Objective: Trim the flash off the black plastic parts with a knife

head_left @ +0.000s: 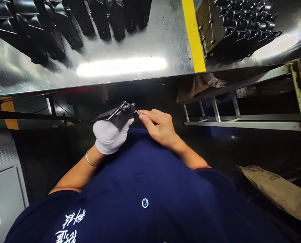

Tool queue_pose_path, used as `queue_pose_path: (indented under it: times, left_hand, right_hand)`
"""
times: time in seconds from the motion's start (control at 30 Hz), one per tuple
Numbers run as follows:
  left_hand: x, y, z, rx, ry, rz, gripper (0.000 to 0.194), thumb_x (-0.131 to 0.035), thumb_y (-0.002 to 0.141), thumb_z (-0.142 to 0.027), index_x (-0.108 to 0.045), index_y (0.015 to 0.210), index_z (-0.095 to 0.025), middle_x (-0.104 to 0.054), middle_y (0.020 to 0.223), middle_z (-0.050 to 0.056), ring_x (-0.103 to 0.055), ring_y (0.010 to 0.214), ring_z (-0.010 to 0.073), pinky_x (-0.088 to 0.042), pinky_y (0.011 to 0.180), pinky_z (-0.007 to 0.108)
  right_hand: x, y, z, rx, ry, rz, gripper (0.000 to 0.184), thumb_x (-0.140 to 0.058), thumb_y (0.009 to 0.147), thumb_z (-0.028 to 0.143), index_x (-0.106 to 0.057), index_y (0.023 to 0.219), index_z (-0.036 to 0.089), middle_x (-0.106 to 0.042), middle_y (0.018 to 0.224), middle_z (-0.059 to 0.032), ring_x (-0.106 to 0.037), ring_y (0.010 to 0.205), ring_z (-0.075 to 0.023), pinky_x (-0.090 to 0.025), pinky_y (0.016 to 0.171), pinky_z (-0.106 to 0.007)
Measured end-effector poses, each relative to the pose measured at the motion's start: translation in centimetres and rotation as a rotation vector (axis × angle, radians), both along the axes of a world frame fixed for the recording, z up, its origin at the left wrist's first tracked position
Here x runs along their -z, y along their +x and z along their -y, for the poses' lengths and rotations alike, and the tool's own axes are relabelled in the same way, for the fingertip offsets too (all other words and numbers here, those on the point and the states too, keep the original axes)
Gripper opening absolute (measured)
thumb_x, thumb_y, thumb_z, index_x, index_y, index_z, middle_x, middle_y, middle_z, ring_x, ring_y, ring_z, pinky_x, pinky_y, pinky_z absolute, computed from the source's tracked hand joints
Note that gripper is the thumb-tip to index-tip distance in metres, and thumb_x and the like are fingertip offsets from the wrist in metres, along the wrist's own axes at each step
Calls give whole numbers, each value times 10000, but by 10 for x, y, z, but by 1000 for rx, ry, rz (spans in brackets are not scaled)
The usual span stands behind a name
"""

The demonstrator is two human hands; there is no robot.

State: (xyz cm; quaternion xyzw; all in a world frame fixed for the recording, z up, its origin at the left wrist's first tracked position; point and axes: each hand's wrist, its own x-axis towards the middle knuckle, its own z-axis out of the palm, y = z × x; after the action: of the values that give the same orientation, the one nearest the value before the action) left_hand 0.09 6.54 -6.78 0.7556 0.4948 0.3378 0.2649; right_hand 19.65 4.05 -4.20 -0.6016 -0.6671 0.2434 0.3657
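My left hand [109, 135], in a white glove, is closed around a black plastic part [121, 114] held in front of my chest. The part is long and boxy, with raised ribs on its upper side. Bare and pinched, my right hand [160, 126] grips a small thin metal blade [138, 112] between thumb and index finger. The blade's tip meets the right end of the black part. Most of the blade is hidden by the fingers, so its exact kind cannot be made out.
Ahead is a shiny metal table [140, 47] with rows of black plastic parts [115, 20] at its left. Yellow tape [193, 37] separates them from stacked black parts [241, 27] on the right. A metal frame [241, 125] and brown paper bag [274, 189] lie right; a grey cabinet [3, 182] stands left.
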Motion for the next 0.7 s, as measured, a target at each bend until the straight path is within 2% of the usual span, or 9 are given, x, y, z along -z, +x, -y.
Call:
queue_pose_path:
  times: [0.13,0.2,0.23,0.3,0.4,0.5,0.63,0.7]
  left_hand:
    - [-2,-11,15,40,-31,24,291,-689,851,-393,-734,1124,-307,-741,1104,71,-657,1144,319,-469,1052,486]
    - [-8,-12,22,101,-66,8,294,-684,857,-396,-723,1140,-328,-734,1133,50,-660,1139,302,-468,1061,472]
    - [-12,-10,23,93,-70,10,277,-681,859,-398,-730,1118,-313,-742,1092,51,-666,1126,293,-480,1051,457]
    - [-19,-3,21,-5,-45,59,228,-685,857,-384,-749,1044,-270,-752,972,55,-688,1073,285,-501,1023,436]
    - [-24,7,14,-63,7,140,211,-700,854,-322,-746,1045,-246,-753,924,51,-707,1020,277,-501,1015,428]
    - [-17,8,10,-11,68,126,249,-669,883,-312,-731,1118,-260,-761,1012,50,-703,1053,268,-490,1037,412]
    - [1,2,11,29,260,35,348,-655,893,-290,-680,1240,-280,-738,1164,54,-677,1127,268,-492,1045,404]
    - [6,2,11,24,277,23,334,-662,890,-292,-693,1223,-286,-739,1168,56,-682,1118,271,-505,1027,404]
  right_hand:
    - [24,22,-13,208,-10,-2,312,-559,940,410,-770,855,196,-740,740,-21,-645,659,-134,-512,634,-250]
    - [25,30,-16,234,-9,-68,323,-547,947,403,-769,864,185,-750,763,-28,-664,687,-143,-522,645,-257]
    - [22,30,-15,193,4,-109,309,-548,948,387,-771,899,178,-760,803,-37,-674,712,-147,-530,661,-263]
    - [9,26,-11,65,42,-167,269,-561,944,342,-769,976,173,-770,870,-54,-680,741,-149,-539,681,-273]
    - [-14,13,-2,-75,104,-180,232,-576,938,294,-765,1009,181,-754,798,-43,-633,645,-127,-518,612,-264]
    - [-25,3,4,-129,147,-185,215,-585,935,265,-757,1029,177,-730,744,-29,-583,586,-105,-491,560,-241]
    - [-21,-1,4,-143,168,-191,192,-594,929,226,-754,1015,160,-710,728,-23,-567,587,-91,-478,555,-221]
    - [-19,0,4,-150,174,-188,190,-593,931,225,-753,1012,162,-698,712,-16,-560,583,-88,-473,553,-218]
